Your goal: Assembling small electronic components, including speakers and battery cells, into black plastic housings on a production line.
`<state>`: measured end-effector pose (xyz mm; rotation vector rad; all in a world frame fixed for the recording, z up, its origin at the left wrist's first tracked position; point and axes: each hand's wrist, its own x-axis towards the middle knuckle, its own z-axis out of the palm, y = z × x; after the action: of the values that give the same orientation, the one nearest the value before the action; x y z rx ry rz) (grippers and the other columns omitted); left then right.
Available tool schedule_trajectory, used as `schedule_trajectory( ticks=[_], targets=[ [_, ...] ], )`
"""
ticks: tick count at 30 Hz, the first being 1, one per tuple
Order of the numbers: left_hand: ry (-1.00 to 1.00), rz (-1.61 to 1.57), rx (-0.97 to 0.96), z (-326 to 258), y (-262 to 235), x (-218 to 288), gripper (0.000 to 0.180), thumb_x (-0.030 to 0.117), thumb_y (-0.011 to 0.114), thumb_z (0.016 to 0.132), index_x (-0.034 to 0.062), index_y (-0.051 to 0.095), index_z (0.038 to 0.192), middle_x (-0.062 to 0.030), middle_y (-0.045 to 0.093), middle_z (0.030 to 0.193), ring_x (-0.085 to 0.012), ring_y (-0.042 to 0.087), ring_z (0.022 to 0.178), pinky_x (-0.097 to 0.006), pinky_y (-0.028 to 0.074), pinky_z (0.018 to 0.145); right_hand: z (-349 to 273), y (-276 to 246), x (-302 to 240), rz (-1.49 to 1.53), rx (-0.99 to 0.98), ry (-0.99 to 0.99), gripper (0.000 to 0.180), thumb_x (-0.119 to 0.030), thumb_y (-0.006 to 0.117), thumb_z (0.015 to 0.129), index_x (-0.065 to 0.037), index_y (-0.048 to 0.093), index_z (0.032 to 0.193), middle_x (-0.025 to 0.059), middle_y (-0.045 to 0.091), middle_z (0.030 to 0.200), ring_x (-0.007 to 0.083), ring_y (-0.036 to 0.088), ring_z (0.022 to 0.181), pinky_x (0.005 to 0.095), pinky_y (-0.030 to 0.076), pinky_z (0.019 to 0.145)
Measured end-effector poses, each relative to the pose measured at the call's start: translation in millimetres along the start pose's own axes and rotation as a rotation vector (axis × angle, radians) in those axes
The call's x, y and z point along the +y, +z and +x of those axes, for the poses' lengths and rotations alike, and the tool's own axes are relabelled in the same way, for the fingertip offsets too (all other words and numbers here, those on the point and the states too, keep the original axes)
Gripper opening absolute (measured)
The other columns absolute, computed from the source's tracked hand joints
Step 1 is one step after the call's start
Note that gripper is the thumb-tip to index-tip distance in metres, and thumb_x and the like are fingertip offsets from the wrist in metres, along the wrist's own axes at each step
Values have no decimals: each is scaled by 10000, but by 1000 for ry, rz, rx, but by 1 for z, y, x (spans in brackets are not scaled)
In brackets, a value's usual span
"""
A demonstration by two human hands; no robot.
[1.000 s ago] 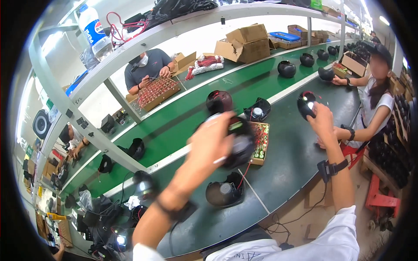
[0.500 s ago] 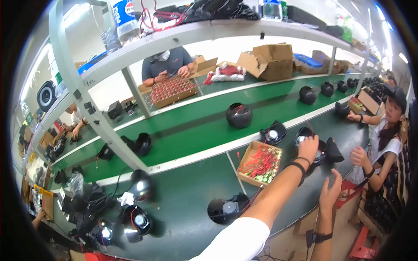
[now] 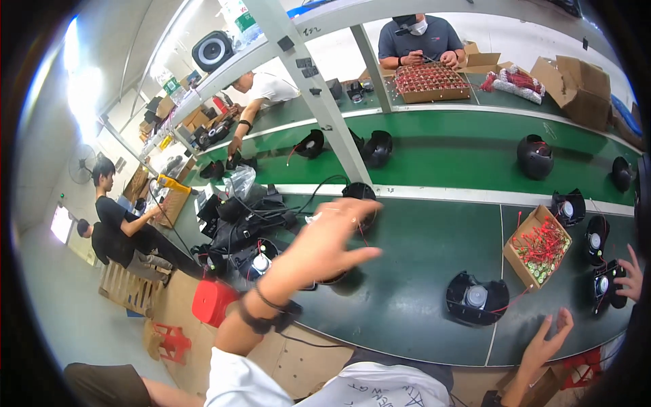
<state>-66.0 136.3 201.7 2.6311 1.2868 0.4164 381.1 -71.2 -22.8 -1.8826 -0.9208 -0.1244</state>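
Note:
My left hand (image 3: 315, 244) reaches over the bench with its fingers and thumb spread, and I see nothing held in it. A black rounded shell (image 3: 363, 193) lies behind its fingertips, partly hidden; I cannot tell whether they touch. Another black shell with a round speaker (image 3: 261, 263) is beside my left wrist. My right hand (image 3: 548, 339) hovers over the bench's near edge, empty, fingers apart. To its upper left lies an open black shell (image 3: 498, 298) with a grey speaker (image 3: 475, 296) and a red wire.
A cardboard box (image 3: 519, 261) of red-wired parts stands right of centre. Beyond it are black speaker shells (image 3: 595, 237) and a co-worker's hand (image 3: 632, 275). The green conveyor (image 3: 447, 146) carries black shells. A metal post (image 3: 319, 102) rises at the bench's back edge. Cables and a bag (image 3: 247, 220) clutter the left.
The view has turned left. My left hand has left the speaker shells at the right and swung over to the bench's left part. My right hand stays open near the front edge.

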Motion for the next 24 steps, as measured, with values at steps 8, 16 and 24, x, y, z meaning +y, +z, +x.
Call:
schedule_trajectory(
  ticks=[8,16,24],
  targets=[
    [-317,-1,-227,-73,71,-112,1502,669,946,609,203,62,1731,-364,277,1631,-608,272,1490,-735,373,1133,-6,10,6,66,-37,32,343,-98,612,1067,22,546,1382,180,634,1314,295,617,1221,422,463,1104],
    [-274,-85,-231,-59,75,-79,1430,673,926,649,139,140,1717,-323,363,1572,-571,339,1434,-650,385,1153,-3,0,5,94,-9,82,353,-92,612,1059,11,539,1389,179,632,1291,290,615,1201,420,464,1096],
    [-275,-160,-101,-41,100,21,1290,537,970,686,-30,292,1626,-325,388,1547,-489,375,1410,-569,392,1173,1,31,-95,527,-73,-79,333,-206,666,1018,29,610,1248,136,658,1126,225,651,1046,378,512,958]
  ],
)
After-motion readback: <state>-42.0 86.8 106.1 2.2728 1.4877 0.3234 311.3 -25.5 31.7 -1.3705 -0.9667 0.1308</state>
